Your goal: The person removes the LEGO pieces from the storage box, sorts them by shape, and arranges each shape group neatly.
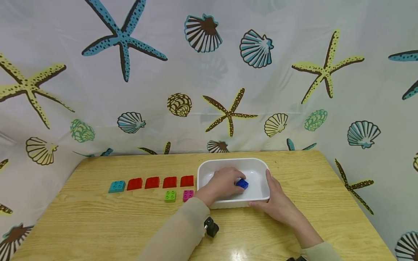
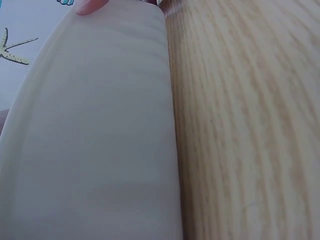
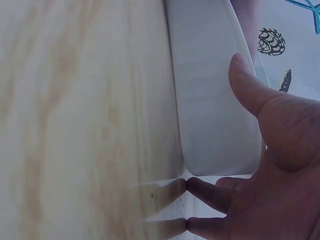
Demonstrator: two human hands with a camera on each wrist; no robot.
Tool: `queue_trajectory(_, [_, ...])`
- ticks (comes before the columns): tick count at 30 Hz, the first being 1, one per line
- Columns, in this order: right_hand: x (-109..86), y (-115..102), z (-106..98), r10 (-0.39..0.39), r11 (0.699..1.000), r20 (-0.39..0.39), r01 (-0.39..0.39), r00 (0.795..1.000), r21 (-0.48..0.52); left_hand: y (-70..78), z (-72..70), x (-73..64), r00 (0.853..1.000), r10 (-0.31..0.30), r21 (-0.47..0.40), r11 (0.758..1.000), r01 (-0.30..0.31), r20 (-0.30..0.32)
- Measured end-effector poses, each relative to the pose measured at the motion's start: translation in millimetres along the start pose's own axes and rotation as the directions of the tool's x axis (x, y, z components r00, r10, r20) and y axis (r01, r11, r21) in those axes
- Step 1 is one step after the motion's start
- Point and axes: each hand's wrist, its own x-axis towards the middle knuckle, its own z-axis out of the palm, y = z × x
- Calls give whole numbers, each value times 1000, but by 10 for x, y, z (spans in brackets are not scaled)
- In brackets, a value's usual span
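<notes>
A white plastic tub stands on the wooden table. My left hand reaches into it, thumb and fingers around a dark blue toy brick near the tub's middle. At the tub's right end is my right hand, holding the corner. In the right wrist view, the right thumb lies against the tub's long front wall, while the other fingers extend past its end, fingertips down at the table. The left wrist view is mostly filled by that front wall, with one fingertip at the far corner.
Left of the tub, a row holds a turquoise brick and several red pieces. In front of these lie a lime green brick and a magenta brick, the latter close to my left forearm. A patterned curtain hangs behind the table.
</notes>
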Motion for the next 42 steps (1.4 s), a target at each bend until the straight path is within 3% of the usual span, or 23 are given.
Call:
queue_trajectory(6, [-3, -1, 2, -5, 1000, 2, 5, 1000, -3, -2, 15, -1, 1000, -1, -6, 1000, 1, -29])
queue_trajectory(11, [1, 4, -5, 2, 1000, 22, -2, 1000, 9, 9, 7, 2, 997, -35, -75, 997, 30, -67])
queue_trajectory(19, [12, 3, -5, 20, 998, 20, -21, 1000, 60, 57, -124, -65, 990, -64, -159, 986, 44, -125])
queue_trajectory(25, [7, -18, 4, 45, 996, 11, -45, 999, 76, 35, -234, -204, 984, -83, -178, 983, 55, -156])
queue_trajectory(35, [13, -28, 14, 56, 995, 10, -56, 998, 84, -41, -447, -520, 971, -57, -180, 984, 14, -234])
queue_trajectory(42, [27, -29, 28, 64, 995, 8, -64, 998, 77, -136, -559, -758, 958, -118, -184, 980, 71, -260])
